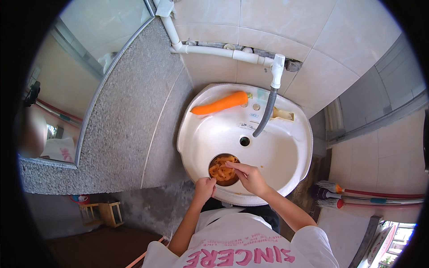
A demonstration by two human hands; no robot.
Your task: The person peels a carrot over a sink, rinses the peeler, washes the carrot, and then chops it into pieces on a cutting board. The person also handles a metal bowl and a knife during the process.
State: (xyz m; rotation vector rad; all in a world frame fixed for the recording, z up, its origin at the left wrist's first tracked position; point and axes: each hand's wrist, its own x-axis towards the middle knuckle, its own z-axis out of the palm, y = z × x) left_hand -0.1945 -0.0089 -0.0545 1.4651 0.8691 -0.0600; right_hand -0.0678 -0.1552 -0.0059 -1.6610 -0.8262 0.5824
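A round metal bowl (229, 183) filled with orange peel-like strips (222, 169) rests in the near left part of a white washbasin (285, 160). My left hand (204, 191) pinches the bowl's lower left rim. Over the bowl's right side, my right hand (249, 177) has thumb and fingertips together at the strips; whether a strip is between them cannot be told. A whole carrot (219, 103) lies on the basin's back left ledge, its green stem end pointing right.
A grey flexible hose (266, 114) hangs from a white tap (278, 70) towards the drain (244, 141). A soap dish (283, 114) sits on the back right ledge. Mops (330, 194) lean at right, a mirror (90, 97) hangs left, and a wooden stool (110, 214) stands lower left.
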